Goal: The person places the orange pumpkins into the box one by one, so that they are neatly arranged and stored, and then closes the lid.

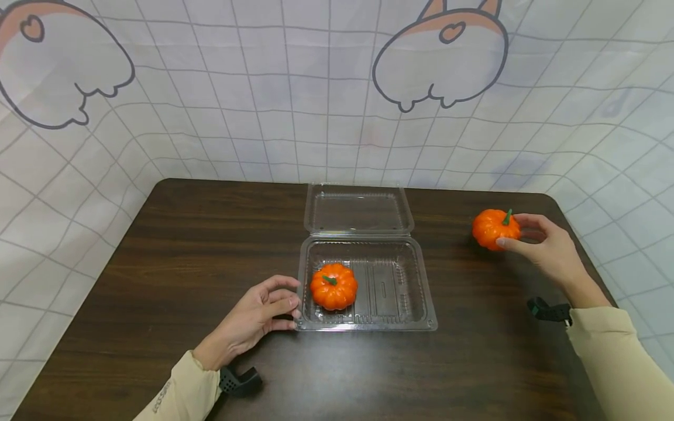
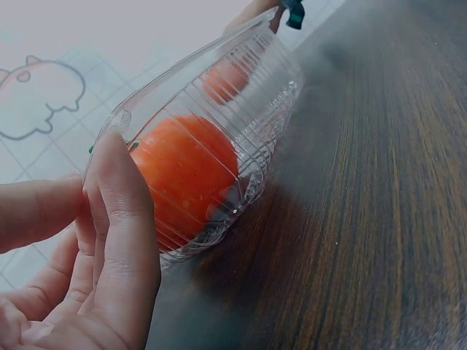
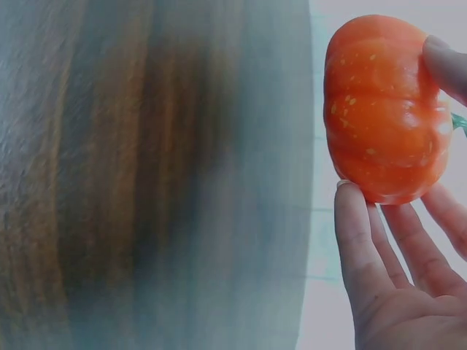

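Note:
A clear plastic clamshell container (image 1: pixel 389 286) lies on the table with its lid (image 1: pixel 359 210) folded back toward the wall. One small orange pumpkin (image 1: pixel 334 286) with a green stem sits in the left part of its base. My left hand (image 1: pixel 258 316) pinches the container's left rim between thumb and fingers, as the left wrist view shows close up. At the right, my right hand (image 1: pixel 553 251) holds a second orange pumpkin (image 1: pixel 494 229) between thumb and fingertips. In the right wrist view this pumpkin (image 3: pixel 383 109) appears raised off the tabletop, stem toward the palm side.
The dark wood-grain table (image 1: pixel 210 234) has rounded far corners. A white grid-patterned curtain (image 1: pixel 253 117) with cartoon animal drawings hangs behind it and along both sides. Dark straps (image 1: pixel 547 310) sit at both wrists, by the cream sleeves.

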A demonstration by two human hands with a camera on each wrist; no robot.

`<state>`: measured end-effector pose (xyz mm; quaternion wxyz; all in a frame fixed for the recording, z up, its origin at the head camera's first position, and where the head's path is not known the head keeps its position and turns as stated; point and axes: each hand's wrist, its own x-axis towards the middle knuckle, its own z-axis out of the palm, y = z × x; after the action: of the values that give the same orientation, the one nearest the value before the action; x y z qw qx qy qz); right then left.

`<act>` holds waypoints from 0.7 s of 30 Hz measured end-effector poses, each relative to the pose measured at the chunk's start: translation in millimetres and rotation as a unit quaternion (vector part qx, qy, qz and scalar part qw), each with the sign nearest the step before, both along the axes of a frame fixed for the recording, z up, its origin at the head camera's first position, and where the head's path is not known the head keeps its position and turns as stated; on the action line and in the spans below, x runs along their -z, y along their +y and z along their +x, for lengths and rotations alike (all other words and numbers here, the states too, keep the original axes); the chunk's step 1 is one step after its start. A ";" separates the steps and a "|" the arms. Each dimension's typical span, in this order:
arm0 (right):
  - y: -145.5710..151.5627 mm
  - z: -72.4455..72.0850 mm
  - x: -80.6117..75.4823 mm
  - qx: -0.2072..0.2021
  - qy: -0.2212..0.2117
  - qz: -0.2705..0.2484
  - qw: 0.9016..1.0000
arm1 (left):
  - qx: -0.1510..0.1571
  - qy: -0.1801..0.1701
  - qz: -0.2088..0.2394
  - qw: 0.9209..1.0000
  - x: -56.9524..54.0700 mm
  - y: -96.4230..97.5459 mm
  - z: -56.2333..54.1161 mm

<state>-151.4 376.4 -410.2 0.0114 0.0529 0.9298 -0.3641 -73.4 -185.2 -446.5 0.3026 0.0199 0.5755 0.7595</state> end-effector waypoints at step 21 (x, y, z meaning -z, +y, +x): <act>-52.5 11.5 -36.4 -0.075 0.066 -0.056 0.993 | -0.002 0.006 -0.014 1.000 0.3 1.1 -0.4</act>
<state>-139.9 324.0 -373.8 -0.0200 -0.0423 0.9079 -0.4165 -73.8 -184.1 -446.8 0.2976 0.0189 0.5881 0.7518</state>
